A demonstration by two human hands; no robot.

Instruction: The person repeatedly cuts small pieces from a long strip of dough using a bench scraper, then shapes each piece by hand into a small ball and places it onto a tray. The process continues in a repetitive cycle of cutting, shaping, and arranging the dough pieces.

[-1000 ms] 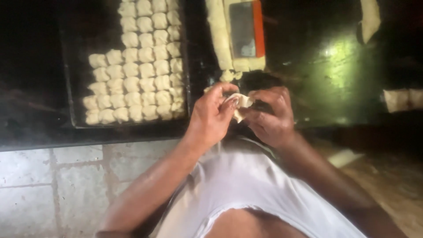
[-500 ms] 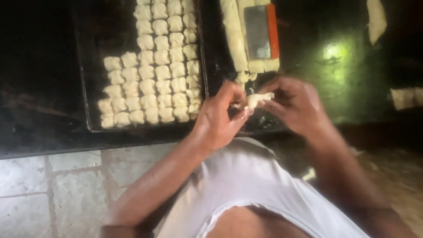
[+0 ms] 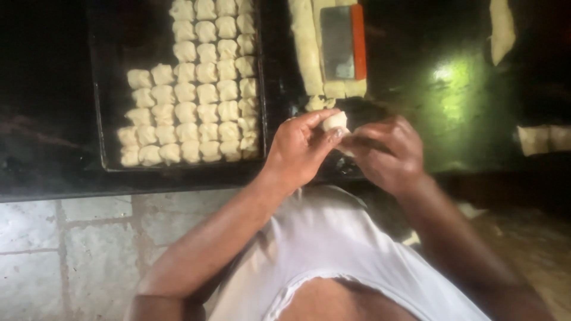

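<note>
We hold a small pale dough piece [image 3: 334, 121] pinched in the fingertips of our left hand [image 3: 302, 148], above the near edge of the dark desk [image 3: 47, 119]. Our right hand [image 3: 386, 151] is curled just beside it, fingertips touching the dough. To the left, a black rectangular baking tray [image 3: 101, 119] carries rows of shaped pale dough pieces [image 3: 196, 89]. An orange-handled metal scraper [image 3: 342, 41] lies beyond the hands.

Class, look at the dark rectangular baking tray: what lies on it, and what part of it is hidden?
Rows of pale folded dough pieces fill the dark rectangular baking tray. Its upper left stays bare. The tray's surface beneath the pieces is covered, and its top runs out of view.
</note>
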